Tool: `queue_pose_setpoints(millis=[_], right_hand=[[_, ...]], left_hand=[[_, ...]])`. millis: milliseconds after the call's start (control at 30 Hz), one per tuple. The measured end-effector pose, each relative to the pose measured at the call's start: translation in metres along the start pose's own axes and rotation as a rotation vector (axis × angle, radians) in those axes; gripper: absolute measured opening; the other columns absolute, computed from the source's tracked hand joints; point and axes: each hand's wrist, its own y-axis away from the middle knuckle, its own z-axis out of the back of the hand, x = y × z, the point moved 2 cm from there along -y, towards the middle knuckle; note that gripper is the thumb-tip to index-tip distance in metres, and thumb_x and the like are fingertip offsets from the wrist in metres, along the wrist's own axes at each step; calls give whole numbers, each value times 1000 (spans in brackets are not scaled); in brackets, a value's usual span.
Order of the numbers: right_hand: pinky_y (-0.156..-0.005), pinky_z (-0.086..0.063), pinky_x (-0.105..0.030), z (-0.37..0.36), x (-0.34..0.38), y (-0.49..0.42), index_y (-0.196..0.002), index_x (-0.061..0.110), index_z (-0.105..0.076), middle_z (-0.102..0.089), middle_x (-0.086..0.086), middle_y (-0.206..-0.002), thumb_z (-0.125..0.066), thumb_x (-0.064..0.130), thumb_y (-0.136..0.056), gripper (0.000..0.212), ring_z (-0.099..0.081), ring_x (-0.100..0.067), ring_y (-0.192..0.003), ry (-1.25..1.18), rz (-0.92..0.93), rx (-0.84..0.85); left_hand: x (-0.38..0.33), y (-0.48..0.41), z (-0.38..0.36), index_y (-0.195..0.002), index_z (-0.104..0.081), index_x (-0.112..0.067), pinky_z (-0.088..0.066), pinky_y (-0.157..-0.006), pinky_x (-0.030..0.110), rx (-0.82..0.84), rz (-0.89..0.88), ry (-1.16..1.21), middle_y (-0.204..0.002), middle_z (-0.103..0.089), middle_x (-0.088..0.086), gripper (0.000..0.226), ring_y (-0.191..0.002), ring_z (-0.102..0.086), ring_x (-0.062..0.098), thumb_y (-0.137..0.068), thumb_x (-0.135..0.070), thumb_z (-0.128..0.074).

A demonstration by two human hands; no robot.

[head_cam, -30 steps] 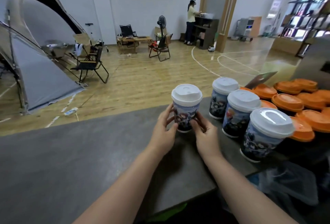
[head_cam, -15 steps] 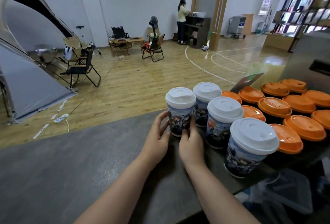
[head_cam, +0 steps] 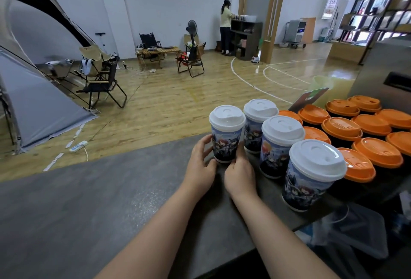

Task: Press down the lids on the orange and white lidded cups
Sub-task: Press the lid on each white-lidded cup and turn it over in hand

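Several printed paper cups with white lids stand on the grey counter point(head_cam: 89, 212). The leftmost white-lidded cup point(head_cam: 226, 136) is upright near the counter's far edge, and both hands hold it at its base: my left hand point(head_cam: 201, 167) wraps its left side, my right hand point(head_cam: 240, 173) its right side. A second cup point(head_cam: 259, 123), a third cup point(head_cam: 280, 145) and a nearest cup point(head_cam: 311, 171) stand in a row to the right. Behind them are several dark cups with orange lids point(head_cam: 373, 151).
A clear plastic container point(head_cam: 355, 229) lies below the counter's right corner. A grey machine point(head_cam: 384, 71) stands at the far right. Beyond the counter are a wooden floor, a tent point(head_cam: 33, 91), folding chairs point(head_cam: 100, 85) and a person point(head_cam: 225, 27) at a shelf.
Both hands slid the leftmost cup to the right, close beside the second cup. The camera view shifted with it.
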Motion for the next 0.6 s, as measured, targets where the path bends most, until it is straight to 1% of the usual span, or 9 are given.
queue_pose_setpoints(millis=[67, 133, 200, 267, 300, 400, 500, 533, 600], right_hand=[[-106, -40, -34, 5, 0, 4, -152, 8, -41, -55, -19, -145, -43, -8, -90, 63, -52, -36, -133, -102, -45, -87], [-110, -44, -40, 11, -2, 9, -135, 5, -59, -65, -18, -132, -41, -13, -88, 53, -60, -33, -125, -263, -88, -154], [-95, -54, -45, 15, -1, 18, -107, 7, -68, -73, -16, -105, -41, -14, -88, 39, -70, -29, -97, -394, -87, -138], [-74, -56, -40, 16, 1, 30, -84, 12, -66, -71, -11, -82, -41, -14, -88, 36, -67, -18, -70, -428, -66, -79], [-69, -53, -38, 13, 5, 38, -79, 14, -65, -71, -10, -77, -43, -13, -88, 36, -64, -15, -64, -415, -44, -54], [-62, -50, -27, -9, 35, 65, -73, 12, -66, -70, -3, -71, -44, -16, -82, 37, -60, -4, -61, -397, 20, 28], [-59, -45, -8, -58, 90, 100, -72, 9, -66, -69, -2, -70, -42, -19, -81, 37, -59, 6, -59, -424, 74, 189], [-59, -43, -6, -78, 110, 114, -74, 8, -66, -70, -3, -71, -42, -18, -82, 37, -59, 6, -59, -432, 91, 263], [-61, -45, -9, -120, 149, 144, -76, 9, -66, -71, -4, -74, -42, -16, -84, 35, -59, 3, -62, -434, 135, 398]], left_hand=[[-2, 1, 2, -141, -46, -21, -47, -105, 26, -39, 14, -15, -149, -43, -3, 68, -129, -52, 8, -86, 19, -41], [-3, 3, 7, -134, -51, -22, -47, -105, 30, -79, 64, -19, -147, -43, 0, 63, -128, -52, 14, -88, 19, -38], [-5, 10, 20, -115, -61, -24, -52, -100, 32, -80, 144, 40, -134, -54, 3, 59, -127, -54, 19, -88, 20, -33], [-10, 26, 49, -98, -66, -24, -58, -84, 27, -96, 164, 54, -113, -64, -1, 59, -118, -59, 20, -86, 21, -30], [-14, 38, 70, -94, -68, -22, -58, -78, 24, -118, 135, 35, -107, -66, -3, 57, -113, -60, 18, -85, 21, -31], [-20, 80, 152, -90, -70, -16, -54, -77, 23, -254, 53, -70, -105, -68, -2, 48, -101, -63, 15, -86, 20, -39], [-20, 119, 246, -87, -71, -17, -48, -59, 12, -385, 100, -107, -103, -69, 4, 41, -89, -62, 14, -92, 14, -44], [-19, 132, 278, -88, -71, -15, -46, -56, 11, -429, 114, -119, -101, -69, 8, 37, -83, -60, 16, -93, 12, -46], [-18, 160, 343, -89, -71, -12, -42, -52, 12, -526, 134, -138, -96, -69, 13, 33, -76, -55, 20, -94, 10, -48]])
